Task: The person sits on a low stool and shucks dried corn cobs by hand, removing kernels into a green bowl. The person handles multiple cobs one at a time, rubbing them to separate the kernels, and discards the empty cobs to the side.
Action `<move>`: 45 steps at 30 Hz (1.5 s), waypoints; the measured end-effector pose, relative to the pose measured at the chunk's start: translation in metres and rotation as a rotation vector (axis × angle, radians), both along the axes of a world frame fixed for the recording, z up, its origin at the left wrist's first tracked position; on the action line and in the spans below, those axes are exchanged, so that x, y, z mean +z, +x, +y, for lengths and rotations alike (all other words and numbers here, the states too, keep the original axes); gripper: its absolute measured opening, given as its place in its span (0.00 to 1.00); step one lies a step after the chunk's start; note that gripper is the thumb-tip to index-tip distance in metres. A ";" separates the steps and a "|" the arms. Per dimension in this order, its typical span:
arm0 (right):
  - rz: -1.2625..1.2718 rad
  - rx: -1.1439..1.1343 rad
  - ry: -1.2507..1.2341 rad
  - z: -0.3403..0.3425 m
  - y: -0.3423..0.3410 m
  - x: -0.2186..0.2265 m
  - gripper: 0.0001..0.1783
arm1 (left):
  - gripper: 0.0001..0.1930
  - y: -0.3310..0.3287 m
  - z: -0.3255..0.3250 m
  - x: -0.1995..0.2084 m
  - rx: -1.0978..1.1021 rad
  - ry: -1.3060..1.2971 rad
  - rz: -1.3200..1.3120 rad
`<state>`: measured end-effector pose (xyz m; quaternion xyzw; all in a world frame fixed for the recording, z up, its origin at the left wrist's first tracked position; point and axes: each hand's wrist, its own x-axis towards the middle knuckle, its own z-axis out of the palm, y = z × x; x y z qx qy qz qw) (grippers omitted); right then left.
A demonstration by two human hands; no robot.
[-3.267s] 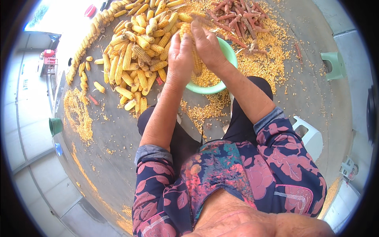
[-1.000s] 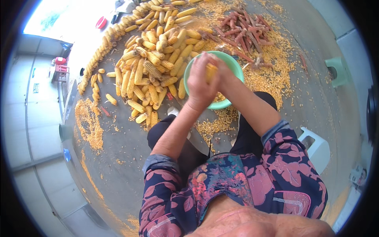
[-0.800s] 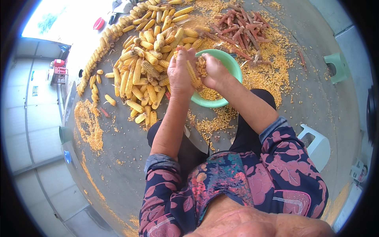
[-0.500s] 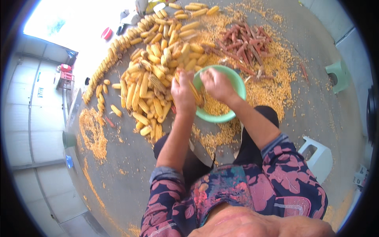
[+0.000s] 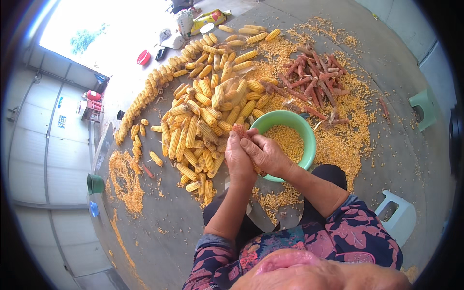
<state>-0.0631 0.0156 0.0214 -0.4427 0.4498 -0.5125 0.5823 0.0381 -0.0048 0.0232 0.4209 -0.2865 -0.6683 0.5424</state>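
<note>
An ear of corn (image 5: 240, 130) is held upright-slanted between my two hands, at the left rim of a green basin (image 5: 310, 142). Its top end shows reddish bare cob, and its lower end peeks out beneath the fingers. My left hand (image 5: 240, 161) wraps round the ear from the left. Pressed over it from the right is my right hand (image 5: 271, 158), its thumb lying across the ear. Loose yellow kernels (image 5: 287, 140) partly fill the basin. Most of the ear's middle is hidden by the hands.
A large heap of yellow corn ears (image 5: 205, 111) lies to the left, with a long row of ears (image 5: 150, 84) behind it. Stripped red cobs (image 5: 316, 72) are piled at the far right among scattered kernels. Plastic stools (image 5: 398, 222) stand at the right.
My right hand has moved from over the basin onto the ear beside my left hand. The whole view has shifted, so the scene sits lower and farther right.
</note>
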 end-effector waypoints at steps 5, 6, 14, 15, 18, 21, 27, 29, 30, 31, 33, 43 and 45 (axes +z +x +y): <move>0.034 0.025 -0.044 0.002 -0.008 -0.002 0.25 | 0.21 -0.002 -0.001 -0.003 -0.012 -0.072 -0.090; 0.012 -0.036 -0.090 0.001 -0.005 -0.012 0.24 | 0.20 -0.006 -0.001 -0.002 0.001 -0.118 -0.123; 0.044 -0.105 -0.023 0.010 -0.018 -0.006 0.21 | 0.20 -0.014 0.006 0.012 -0.055 -0.215 -0.232; 0.000 -0.153 -0.060 0.011 -0.014 -0.011 0.20 | 0.20 -0.013 0.007 0.009 -0.063 -0.205 -0.221; -0.180 -0.109 0.092 0.017 -0.018 -0.012 0.21 | 0.20 -0.016 0.002 0.010 -0.079 -0.117 -0.040; -0.072 -0.072 -0.010 0.025 -0.017 0.005 0.24 | 0.20 -0.013 -0.006 -0.004 -0.056 -0.037 0.030; 0.198 0.115 0.018 0.032 -0.025 0.012 0.31 | 0.20 -0.014 -0.002 0.000 -0.049 0.023 0.031; 0.275 -0.039 -0.234 0.037 -0.019 0.009 0.30 | 0.19 -0.016 -0.001 0.007 -0.028 0.012 0.018; 0.284 -0.080 -0.252 0.038 -0.020 0.007 0.30 | 0.19 -0.020 -0.001 0.001 -0.022 -0.060 0.018; 0.285 -0.118 -0.260 0.041 -0.017 0.003 0.29 | 0.19 -0.022 0.001 0.000 -0.024 -0.063 0.026; 0.238 -0.125 -0.104 0.047 -0.022 0.000 0.27 | 0.19 -0.027 0.003 -0.001 -0.029 -0.071 0.043; 0.125 0.001 0.104 0.078 -0.033 0.014 0.30 | 0.20 -0.018 0.001 0.006 -0.033 0.117 0.150; 0.137 0.043 0.072 0.081 -0.034 0.012 0.32 | 0.19 -0.019 -0.002 -0.004 -0.056 0.143 0.174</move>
